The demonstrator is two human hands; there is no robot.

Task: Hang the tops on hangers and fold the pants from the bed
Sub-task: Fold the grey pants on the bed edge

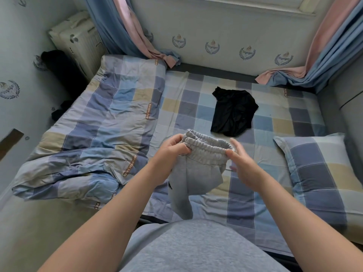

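Head view, looking down over the bed [196, 107], checked sheet in blue, grey and beige. Grey pants [198, 171] are held up over the near middle of the bed, clear of the sheet, elastic waistband [208, 147] uppermost and stretched between the two hands, legs hanging down bunched toward the person's grey-clad body. Left hand [172, 149]: fingers curled over the left end of the waistband, gripping it. Right hand [239, 163]: thumb and fingers pinch the right end of the waistband, fingers fairly straight; slight motion blur here. Black top [233, 112] lies flat and crumpled on the sheet, farther away and slightly right of the pants, well apart from both hands. Matching checked duvet [102, 122] is heaped along the left side of the bed; matching pillow [318, 173] sits at the near right edge. Curtains [125, 30] in blue and pink hang at the far left and far right, hems resting on the far edge of the bed. Cream boxy unit [78, 38] stands in the far left corner; contents, if any, cannot be told. A dark garment [59, 63] sits just in front of it.
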